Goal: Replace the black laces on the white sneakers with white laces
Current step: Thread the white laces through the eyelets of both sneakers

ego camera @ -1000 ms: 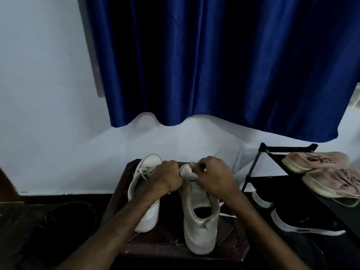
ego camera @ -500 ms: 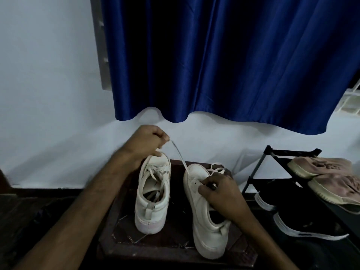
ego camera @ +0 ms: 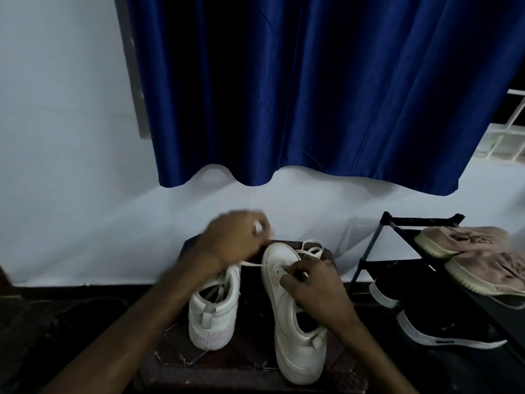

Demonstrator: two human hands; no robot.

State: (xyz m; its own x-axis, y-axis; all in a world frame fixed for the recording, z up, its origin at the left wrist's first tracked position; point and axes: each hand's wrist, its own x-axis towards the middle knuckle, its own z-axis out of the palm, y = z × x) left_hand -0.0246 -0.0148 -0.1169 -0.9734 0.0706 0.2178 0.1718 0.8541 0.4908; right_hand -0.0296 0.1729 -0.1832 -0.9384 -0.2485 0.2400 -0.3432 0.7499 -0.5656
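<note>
1. Gripping white lace (ego camera: pixel 253 264) in left hand (ego camera: pixel 235 240), fingers curled round it, raised over the toe end of left sneaker (ego camera: pixel 213 317); badly blurred, so exact finger hold unclear.
2. Running from that hand straight across to an eyelet on right sneaker (ego camera: pixel 295 336); loose white loop lying just past its toe.
3. Pinching right sneaker's upper at the eyelet row with right hand (ego camera: pixel 312 291), fingertips curled in, palm over the tongue area.
4. Standing side by side but apart, toes toward the wall, both on dark wooden stool (ego camera: pixel 250 362); white lacing visible in left sneaker.
5. Off to the right: black shoe rack (ego camera: pixel 366 263), pink shoes (ego camera: pixel 460 237) on the upper shelf, black shoes (ego camera: pixel 443 331) below.
6. Hanging behind everything: blue curtain (ego camera: pixel 312 95).
</note>
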